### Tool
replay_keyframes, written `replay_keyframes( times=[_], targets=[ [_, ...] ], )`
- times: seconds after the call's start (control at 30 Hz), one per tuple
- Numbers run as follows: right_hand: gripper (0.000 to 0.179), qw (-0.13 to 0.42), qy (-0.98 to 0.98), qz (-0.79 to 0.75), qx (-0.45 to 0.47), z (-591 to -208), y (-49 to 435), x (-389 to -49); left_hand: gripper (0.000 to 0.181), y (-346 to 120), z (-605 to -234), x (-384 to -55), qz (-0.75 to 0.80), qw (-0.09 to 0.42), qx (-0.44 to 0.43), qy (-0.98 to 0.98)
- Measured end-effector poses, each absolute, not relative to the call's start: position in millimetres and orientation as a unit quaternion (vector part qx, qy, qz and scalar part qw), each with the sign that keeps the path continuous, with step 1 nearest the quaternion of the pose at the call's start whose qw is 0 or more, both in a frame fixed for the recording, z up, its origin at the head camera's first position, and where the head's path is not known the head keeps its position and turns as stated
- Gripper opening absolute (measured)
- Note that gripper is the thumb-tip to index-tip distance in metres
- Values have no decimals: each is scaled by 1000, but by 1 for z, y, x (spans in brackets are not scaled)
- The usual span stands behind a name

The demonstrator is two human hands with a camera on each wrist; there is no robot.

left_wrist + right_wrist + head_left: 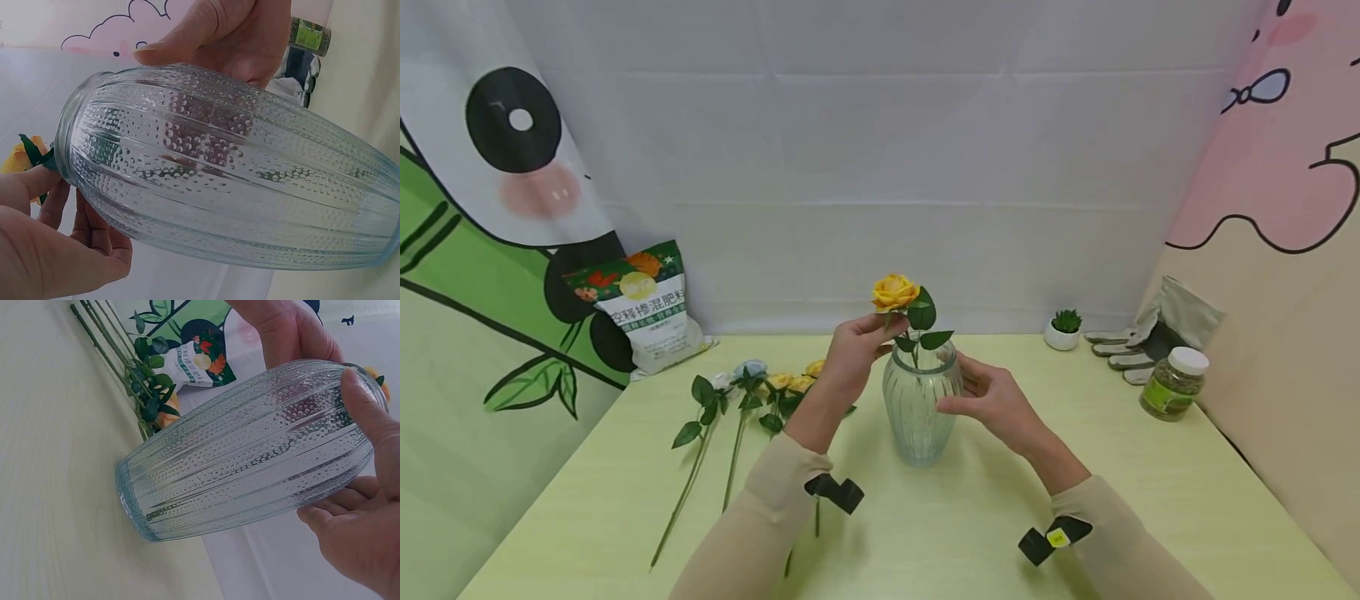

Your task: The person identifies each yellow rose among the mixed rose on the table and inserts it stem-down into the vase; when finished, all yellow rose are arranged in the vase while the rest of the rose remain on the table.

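Vase: here it is, centre stage, the glass vase [922, 417] upright on the pale table [940, 533].
Yellow rose: at the vase's twelve o'clock, bloom [896, 293] above the rim, stem dipping into the mouth; how deep it reaches, I can't tell.
Left hand: at ten o'clock, the left hand [853, 358] is pinching that rose just under its bloom.
Right hand: over at three, the right hand [1000, 404] is clamped round the vase, thumb in front, fingers behind.
Done: one flower at the mouth, by my reading partly in and not yet released.
Left over: out at nine o'clock, a white flower [721, 381], a blue flower [751, 367] and more yellow roses [780, 381] lie loose, so it looks early days.
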State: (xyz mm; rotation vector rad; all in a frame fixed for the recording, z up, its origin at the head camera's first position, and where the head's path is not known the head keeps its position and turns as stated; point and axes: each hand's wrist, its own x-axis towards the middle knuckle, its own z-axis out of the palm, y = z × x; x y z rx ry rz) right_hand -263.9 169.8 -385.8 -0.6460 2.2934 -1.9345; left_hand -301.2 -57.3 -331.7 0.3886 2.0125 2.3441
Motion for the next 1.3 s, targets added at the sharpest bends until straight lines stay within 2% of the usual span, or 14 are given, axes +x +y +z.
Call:
replay_keyframes(
  times=[0.2, 0.47, 0.77, 1.07, 1.3],
  targets=[
    [87, 41, 746, -629, -214, -385, 168, -264, 36, -61, -336, -300, 785, 33, 100, 610],
    [88, 39, 746, -630, -212, -384, 168, -264, 35, -73, -346, -301, 808, 13, 71, 585],
    [87, 47, 746, -630, -209, -386, 167, -263, 39, -123, -385, -305, 820, 5, 26, 571],
    [86, 40, 751, -626, -207, -386, 171, -264, 30, -167, -415, -310, 700, -60, -43, 710],
    [87, 41, 759, -620, -195, -385, 171, -264, 18, -182, -416, -311, 559, -140, -29, 816]
  ],
)
